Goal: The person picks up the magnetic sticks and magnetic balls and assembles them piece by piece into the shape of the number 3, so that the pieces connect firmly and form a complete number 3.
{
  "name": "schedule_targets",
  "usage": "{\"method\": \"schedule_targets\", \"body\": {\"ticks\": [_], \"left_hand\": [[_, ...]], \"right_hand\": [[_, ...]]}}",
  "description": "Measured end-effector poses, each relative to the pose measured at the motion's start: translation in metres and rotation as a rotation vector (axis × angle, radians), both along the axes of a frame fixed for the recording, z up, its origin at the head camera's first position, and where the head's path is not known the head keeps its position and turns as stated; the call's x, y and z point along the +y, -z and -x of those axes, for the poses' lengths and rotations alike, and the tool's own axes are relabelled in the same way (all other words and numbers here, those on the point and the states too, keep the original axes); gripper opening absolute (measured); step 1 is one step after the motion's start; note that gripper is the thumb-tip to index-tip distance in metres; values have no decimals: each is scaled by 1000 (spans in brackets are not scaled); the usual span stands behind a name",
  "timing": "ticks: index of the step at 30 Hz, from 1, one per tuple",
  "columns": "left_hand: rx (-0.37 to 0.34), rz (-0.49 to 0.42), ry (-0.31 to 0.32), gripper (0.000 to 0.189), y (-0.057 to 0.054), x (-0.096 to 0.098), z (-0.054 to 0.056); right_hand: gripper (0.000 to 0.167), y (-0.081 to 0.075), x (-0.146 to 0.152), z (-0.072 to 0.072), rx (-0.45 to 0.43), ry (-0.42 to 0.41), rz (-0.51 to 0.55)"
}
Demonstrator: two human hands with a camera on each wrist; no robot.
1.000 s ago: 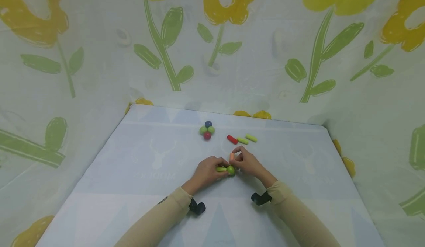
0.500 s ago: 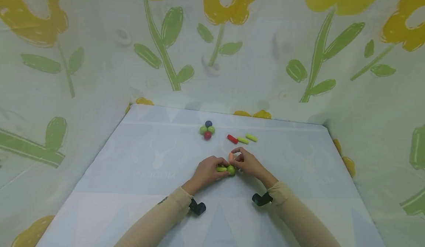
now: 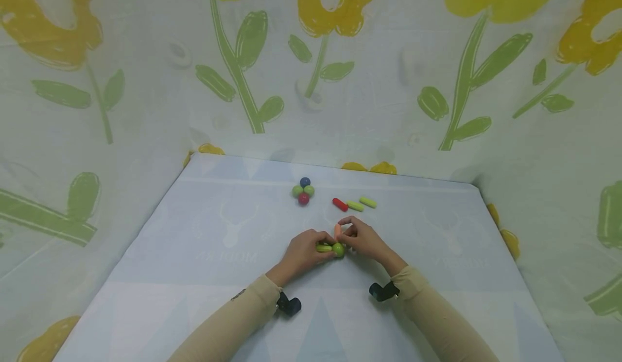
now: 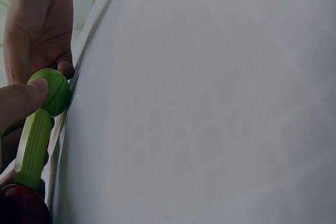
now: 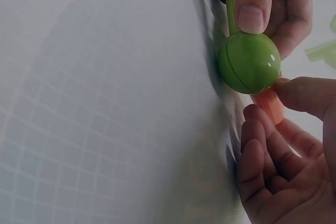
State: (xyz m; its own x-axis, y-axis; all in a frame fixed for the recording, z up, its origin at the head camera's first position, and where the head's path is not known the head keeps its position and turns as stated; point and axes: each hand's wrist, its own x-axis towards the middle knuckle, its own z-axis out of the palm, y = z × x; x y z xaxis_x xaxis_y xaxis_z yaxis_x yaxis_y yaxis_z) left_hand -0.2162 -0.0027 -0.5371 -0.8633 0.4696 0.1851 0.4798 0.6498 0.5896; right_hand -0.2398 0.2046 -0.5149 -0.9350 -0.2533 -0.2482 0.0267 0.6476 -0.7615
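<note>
My left hand (image 3: 306, 250) grips a glossy green ball (image 5: 249, 62), its thumb pressed on top. A yellow-green ribbed rod (image 4: 32, 148) joins that ball to a dark red ball (image 4: 23, 203), which the left hand mostly hides in the head view. On the ball's other side, my right hand (image 3: 365, 240) pinches an orange rod (image 3: 337, 231) between thumb and fingers. The orange rod's near end (image 5: 270, 104) meets or nearly meets the green ball; the exact contact is hidden behind the ball.
Farther back on the pale cloth-covered table (image 3: 233, 205) sits a cluster of balls: blue (image 3: 304, 182), red (image 3: 303, 199) and two green. To its right lie a red rod (image 3: 340, 204) and two yellow-green rods (image 3: 367, 202). Flower-patterned cloth (image 3: 369, 108) hangs behind the table.
Very little differs. The orange rod and the right hand's fingers have shifted slightly, while the left hand keeps its hold on the green ball.
</note>
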Motion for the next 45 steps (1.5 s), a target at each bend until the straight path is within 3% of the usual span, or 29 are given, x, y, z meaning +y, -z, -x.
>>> {"method": "schedule_targets", "body": {"ticks": [20, 28, 45], "left_hand": [[-34, -9, -3, 24, -1, 1, -1], [-3, -16, -9, 22, -1, 0, 0], [-34, -23, 2, 25, 3, 1, 1]], "right_hand": [[29, -1, -2, 34, 163, 54, -153], [27, -4, -9, 55, 228, -1, -156], [31, -23, -34, 96, 302, -63, -190]]}}
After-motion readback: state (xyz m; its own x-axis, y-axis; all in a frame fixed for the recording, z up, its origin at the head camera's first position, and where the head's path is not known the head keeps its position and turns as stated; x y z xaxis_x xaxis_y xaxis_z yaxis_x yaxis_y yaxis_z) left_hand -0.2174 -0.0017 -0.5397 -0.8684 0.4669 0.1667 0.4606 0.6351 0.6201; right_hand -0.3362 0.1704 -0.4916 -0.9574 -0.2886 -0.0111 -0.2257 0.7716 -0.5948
